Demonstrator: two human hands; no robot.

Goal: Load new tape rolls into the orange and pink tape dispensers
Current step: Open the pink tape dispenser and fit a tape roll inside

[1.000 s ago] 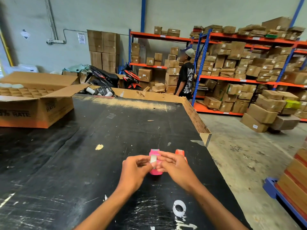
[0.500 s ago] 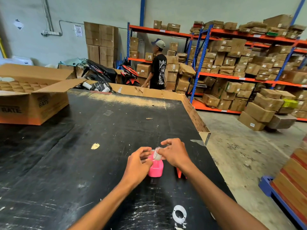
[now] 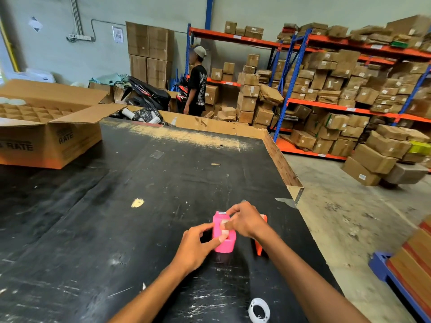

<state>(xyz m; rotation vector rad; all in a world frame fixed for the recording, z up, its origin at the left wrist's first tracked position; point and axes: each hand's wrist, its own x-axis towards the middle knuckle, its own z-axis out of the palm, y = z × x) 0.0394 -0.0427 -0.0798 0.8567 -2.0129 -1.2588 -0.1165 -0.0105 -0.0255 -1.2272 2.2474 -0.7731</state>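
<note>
The pink tape dispenser stands on the black table near its right front. My left hand holds its left side, thumb on the rear opening. My right hand reaches over its top, fingers pinching a clear tape roll that sits in the dispenser's slot. The orange tape dispenser stands just right of the pink one, mostly hidden behind my right wrist.
A white empty tape core lies near the table's front edge. An open cardboard box with dividers sits at the far left. The table's right edge drops to the floor. A person stands by the shelves behind.
My right hand has pressed the tape roll down into the pink dispenser, and my left hand has slid lower along its side. The person in the background walked left.
</note>
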